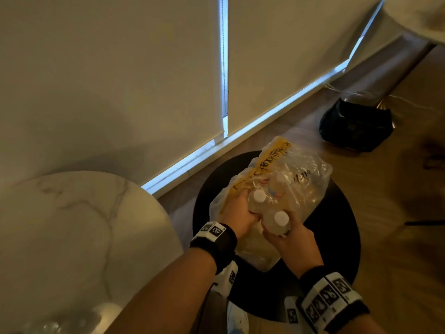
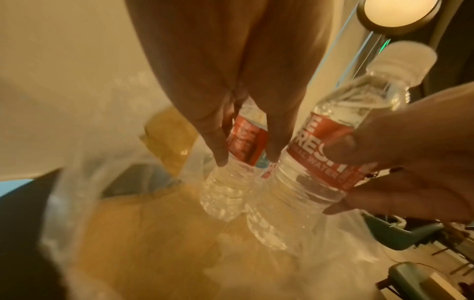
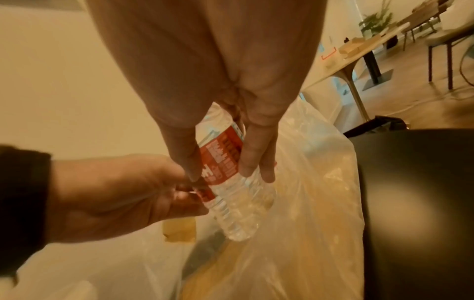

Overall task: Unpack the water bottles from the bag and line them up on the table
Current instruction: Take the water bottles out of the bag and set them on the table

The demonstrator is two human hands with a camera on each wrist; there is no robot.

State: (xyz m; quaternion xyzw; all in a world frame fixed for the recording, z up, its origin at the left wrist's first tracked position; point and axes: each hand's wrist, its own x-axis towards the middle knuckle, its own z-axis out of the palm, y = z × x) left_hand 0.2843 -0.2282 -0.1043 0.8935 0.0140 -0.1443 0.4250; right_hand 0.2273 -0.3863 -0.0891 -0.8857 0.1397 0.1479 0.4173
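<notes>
A round white marble-patterned counter point(image 1: 72, 237) occupies the lower left of the head view; no bottles are yet seen standing on the visible part of it. To its right stands a round black stool point(image 1: 337, 237), on whose top, toward the edge nearer the counter, a crumpled clear plastic bag with a yellow strip bearing handwriting point(image 1: 301, 179) is carried. A dark bag point(image 1: 356, 126) lies on the wooden floor point(image 1: 397, 213) beyond.

Two clear plastic water bottles with white caps and red labels are seen at the mouth of the bag, side by side and nearly touching. The left hand point(image 1: 237, 213) is curled round the far water bottle point(image 1: 258, 197), fingers point(image 2: 215, 140) across its label. The right hand point(image 1: 289, 239) is curled round the near water bottle point(image 1: 278, 222), thumb and fingers closed on the label point(image 3: 223, 162). At least one further bottle appears to remain inside the bag, though the film blurs the count.

Each bottle's long axis runs roughly upright, cap up, tilted slightly, base still low in the bag. The counter lies to the left of both grips, so the left hand is judged the nearer to it; a lift clear of the bag film, then a leftward carry, would be called for.
</notes>
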